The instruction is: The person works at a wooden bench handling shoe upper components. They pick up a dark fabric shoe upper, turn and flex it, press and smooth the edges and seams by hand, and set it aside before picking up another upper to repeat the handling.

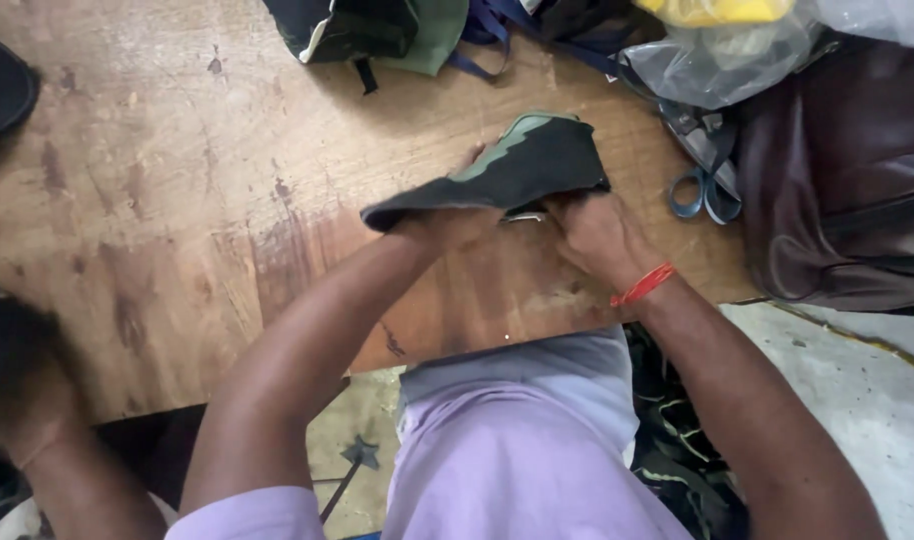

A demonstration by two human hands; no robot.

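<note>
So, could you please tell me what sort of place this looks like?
Probably a small sewing or shoe-making workshop: a worn wooden worktable, blue-handled scissors, and a dark fabric piece with green trim held in both hands.

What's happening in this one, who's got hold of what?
A person at a worn wooden table holds a dark piece of fabric with a green edge just above the tabletop, using both hands. The left hand grips it from beneath on one side; the right hand, with a red thread at the wrist, grips the other. Blue-handled scissors lie to the right, beside a dark brown bag. Another person's arm shows at the lower left.
</note>
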